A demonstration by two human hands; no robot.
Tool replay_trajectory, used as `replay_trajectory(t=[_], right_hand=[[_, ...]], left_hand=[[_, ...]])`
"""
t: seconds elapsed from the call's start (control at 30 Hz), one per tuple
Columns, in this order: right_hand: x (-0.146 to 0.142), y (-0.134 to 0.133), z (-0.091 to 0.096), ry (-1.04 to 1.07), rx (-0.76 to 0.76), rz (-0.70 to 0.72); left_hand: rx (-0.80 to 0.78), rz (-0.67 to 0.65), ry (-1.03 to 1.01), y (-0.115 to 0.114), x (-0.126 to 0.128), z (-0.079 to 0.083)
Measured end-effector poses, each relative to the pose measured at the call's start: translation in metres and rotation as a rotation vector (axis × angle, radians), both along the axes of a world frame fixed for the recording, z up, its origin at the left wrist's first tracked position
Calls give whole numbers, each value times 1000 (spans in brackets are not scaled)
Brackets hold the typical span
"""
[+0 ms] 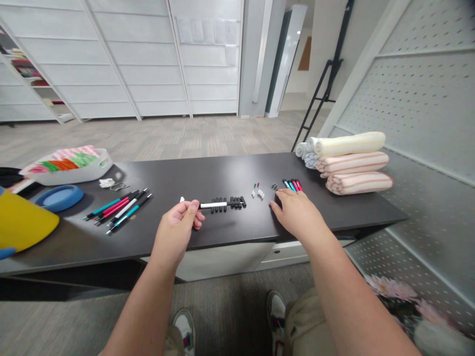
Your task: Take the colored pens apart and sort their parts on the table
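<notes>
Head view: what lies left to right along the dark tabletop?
Blue disc → bundle of assembled pens → left hand holding a white pen barrel → row of black pen parts → small white parts → right hand → stacked rolled towels.

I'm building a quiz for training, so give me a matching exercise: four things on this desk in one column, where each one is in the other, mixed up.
1 white pen
2 rolled towels
3 blue dish
4 black caps

A right end of the table
B in the left hand
C left end
D row in the middle

Pairs: 1-B, 2-A, 3-C, 4-D
</notes>
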State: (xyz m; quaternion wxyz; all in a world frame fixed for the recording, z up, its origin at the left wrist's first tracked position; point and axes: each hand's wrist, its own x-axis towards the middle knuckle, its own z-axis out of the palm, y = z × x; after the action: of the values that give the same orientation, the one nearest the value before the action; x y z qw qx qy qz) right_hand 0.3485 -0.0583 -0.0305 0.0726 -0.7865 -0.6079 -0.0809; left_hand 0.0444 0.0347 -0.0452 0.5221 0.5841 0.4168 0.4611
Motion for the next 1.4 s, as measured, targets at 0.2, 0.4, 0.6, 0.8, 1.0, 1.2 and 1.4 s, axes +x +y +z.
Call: replay_trajectory(t=[0.2,0.4,0.6,0.8,1.0,1.2,1.4], right_hand=[[-36,-3,21,261,303,104],[-69,5,9,704,242,403],[-70,10,-1,839,177,440],[-67,9,-1,907,85,474],[-63,10,-3,994,-48,565],[-57,13,-2,1069,-84,535],[-56,13,2,1110,-90,541]], left_hand=[[3,-15,1,-1,0,1],[51,-64,69,-4,-1,5],[89,-137,158,-6,-1,11],[231,-284,445,-15,1,19],[511,-464,833,-32,13,30],[652,-470,976,-37,26,21],[700,-402,1217,-48,35,24]])
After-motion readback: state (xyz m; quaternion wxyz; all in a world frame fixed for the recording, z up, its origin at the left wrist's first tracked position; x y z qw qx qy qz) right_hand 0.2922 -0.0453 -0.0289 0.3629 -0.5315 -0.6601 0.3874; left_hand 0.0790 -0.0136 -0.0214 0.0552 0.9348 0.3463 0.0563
